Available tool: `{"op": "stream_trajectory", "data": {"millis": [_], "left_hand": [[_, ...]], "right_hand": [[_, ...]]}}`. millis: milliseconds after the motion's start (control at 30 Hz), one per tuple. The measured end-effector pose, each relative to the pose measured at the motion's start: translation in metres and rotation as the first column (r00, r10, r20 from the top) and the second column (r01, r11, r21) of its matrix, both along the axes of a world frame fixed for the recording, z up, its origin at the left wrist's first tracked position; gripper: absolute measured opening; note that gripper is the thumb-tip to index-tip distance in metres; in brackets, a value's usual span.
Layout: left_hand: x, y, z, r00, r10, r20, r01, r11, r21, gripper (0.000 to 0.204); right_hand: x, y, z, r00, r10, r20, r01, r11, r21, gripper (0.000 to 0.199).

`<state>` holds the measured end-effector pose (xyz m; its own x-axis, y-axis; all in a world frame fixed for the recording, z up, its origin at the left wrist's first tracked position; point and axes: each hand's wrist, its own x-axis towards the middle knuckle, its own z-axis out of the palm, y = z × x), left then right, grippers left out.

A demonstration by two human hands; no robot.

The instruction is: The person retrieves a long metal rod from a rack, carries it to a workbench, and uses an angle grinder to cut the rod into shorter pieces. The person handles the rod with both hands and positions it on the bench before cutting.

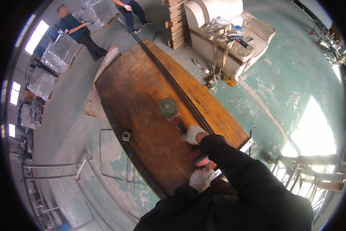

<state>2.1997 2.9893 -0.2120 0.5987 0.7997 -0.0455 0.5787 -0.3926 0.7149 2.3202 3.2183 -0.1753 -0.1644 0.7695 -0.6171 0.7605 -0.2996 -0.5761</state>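
Note:
A red and black angle grinder (175, 120) with a green disc (167, 106) lies over the brown wooden tabletop (142, 84), its disc end pointing away from me. My right hand (192, 135), in a white glove, is closed around the tool's narrow middle. Close to its wider red rear end is my left hand (200, 180), also gloved, with the fingers curled. What those fingers hold, if anything, is hidden. Several long dark metal bars (173, 82) run lengthwise on the table, to the right of the disc.
A tape measure (126, 136) sits by the table's left edge. Metal frames (80, 169) stand at lower left. Beyond the table is a cream armchair (215, 38) with straps and tools on it, beside stacked wood (177, 23). Two people stand at the far left, near wrapped pallets (59, 52).

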Motion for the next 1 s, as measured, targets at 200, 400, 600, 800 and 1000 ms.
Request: {"op": "stream_trajectory", "data": {"millis": [200, 400, 600, 800, 1000], "left_hand": [[-0.004, 0.008, 0.011, 0.993, 0.029, -0.118, -0.058, 0.966, -0.253, 0.018], [-0.008, 0.004, 0.01, 0.993, 0.004, -0.122, -0.042, 0.95, -0.309, 0.02], [0.013, -0.003, 0.003, 0.984, -0.116, -0.132, 0.072, 0.952, -0.298, 0.02], [0.045, 0.006, 0.002, 0.95, 0.305, 0.062, -0.129, 0.569, -0.812, 0.037], [0.08, 0.059, 0.013, 0.753, 0.641, 0.152, 0.017, 0.212, -0.977, 0.038]], "right_hand": [[0.035, -0.043, 0.018, 0.907, -0.395, -0.142, 0.42, 0.868, 0.266, 0.059], [0.081, -0.104, -0.003, 0.857, -0.245, 0.453, 0.142, 0.958, 0.248, 0.068], [0.098, -0.105, -0.027, 0.879, -0.403, 0.253, 0.36, 0.911, 0.2, 0.045], [0.142, -0.177, 0.026, 0.877, -0.452, 0.16, 0.424, 0.887, 0.183, 0.055], [0.168, -0.288, 0.076, 0.792, -0.523, 0.314, 0.512, 0.85, 0.124, 0.055]]}}
